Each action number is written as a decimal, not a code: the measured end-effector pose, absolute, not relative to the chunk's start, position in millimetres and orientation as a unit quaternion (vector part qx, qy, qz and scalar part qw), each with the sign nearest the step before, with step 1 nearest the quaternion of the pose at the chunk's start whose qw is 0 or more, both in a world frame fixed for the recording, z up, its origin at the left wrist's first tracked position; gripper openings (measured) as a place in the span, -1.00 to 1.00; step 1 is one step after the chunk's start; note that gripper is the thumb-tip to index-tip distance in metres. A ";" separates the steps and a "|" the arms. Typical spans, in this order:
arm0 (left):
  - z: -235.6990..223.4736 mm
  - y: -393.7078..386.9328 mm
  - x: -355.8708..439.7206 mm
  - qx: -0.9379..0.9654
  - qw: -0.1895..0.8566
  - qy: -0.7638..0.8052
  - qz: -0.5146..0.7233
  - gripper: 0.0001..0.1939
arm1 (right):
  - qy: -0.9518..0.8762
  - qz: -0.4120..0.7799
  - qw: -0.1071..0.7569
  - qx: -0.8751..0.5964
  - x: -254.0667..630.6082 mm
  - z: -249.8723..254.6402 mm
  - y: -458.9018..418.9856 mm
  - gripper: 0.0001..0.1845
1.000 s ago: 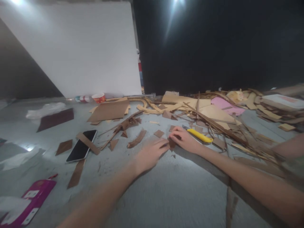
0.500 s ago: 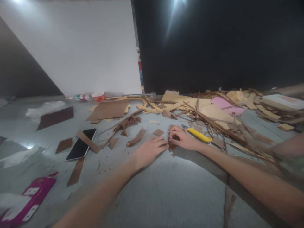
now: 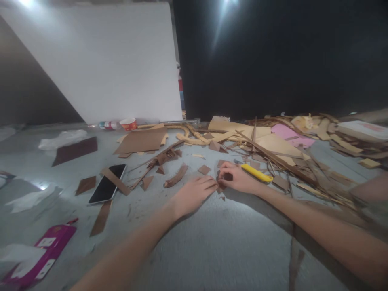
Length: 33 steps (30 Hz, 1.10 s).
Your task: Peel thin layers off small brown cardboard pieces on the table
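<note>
In the middle of the grey surface my two hands meet at the fingertips. My right hand point(image 3: 239, 178) is closed in a pinch, thumb and index finger curled into a ring, on a small brown cardboard piece point(image 3: 222, 187). From the other side, my left hand point(image 3: 194, 197) lies low with its fingers bent and pressed together against the same piece; their tips are partly hidden. Just beyond my right hand lies a yellow utility knife point(image 3: 257, 173). A curved brown strip point(image 3: 176, 176) and a brown cardboard square point(image 3: 204, 169) lie near my left hand.
On the left are a phone point(image 3: 108, 183) under a brown strip, a magenta case point(image 3: 56, 246) and crumpled plastic point(image 3: 63, 140). Cardboard sheets point(image 3: 142, 140), a paper cup point(image 3: 128, 124) and a pink sheet point(image 3: 292, 136) line the back. Part of another person's arm point(image 3: 371, 188) shows at right.
The whole view has shifted slightly, so everything appears a little to the right. Both hands keep nearly the same pose around the small brown piece.
</note>
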<state>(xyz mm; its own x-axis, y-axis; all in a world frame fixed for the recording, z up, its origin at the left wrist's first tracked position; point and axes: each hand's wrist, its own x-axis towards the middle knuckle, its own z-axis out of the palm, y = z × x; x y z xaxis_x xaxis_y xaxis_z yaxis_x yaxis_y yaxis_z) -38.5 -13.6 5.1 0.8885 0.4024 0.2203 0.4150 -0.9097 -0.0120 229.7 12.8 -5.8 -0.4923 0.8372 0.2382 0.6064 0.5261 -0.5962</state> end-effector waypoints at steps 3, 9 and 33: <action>6.4 -15.1 -37.8 -0.971 0.019 -0.215 -0.106 -0.55 | -0.836 0.219 0.276 -0.421 230.9 -6.5 13.1 -0.87; 10.5 -16.5 -36.6 -0.971 0.011 -0.213 -0.105 -0.56 | -0.852 0.183 0.272 -0.409 232.0 -5.8 11.6 -0.87; 8.8 -14.8 -36.3 -0.971 -0.010 -0.216 -0.106 -0.50 | -0.929 0.095 0.226 -0.276 245.3 2.1 11.1 -0.80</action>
<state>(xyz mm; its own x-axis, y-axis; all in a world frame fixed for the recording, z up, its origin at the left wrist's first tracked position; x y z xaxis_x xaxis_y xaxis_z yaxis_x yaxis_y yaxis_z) -36.3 -14.8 8.8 0.8845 0.4209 0.2011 0.4167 -0.9067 0.0648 245.3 11.1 2.1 -0.7455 0.5567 0.3665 0.4707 0.8290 -0.3019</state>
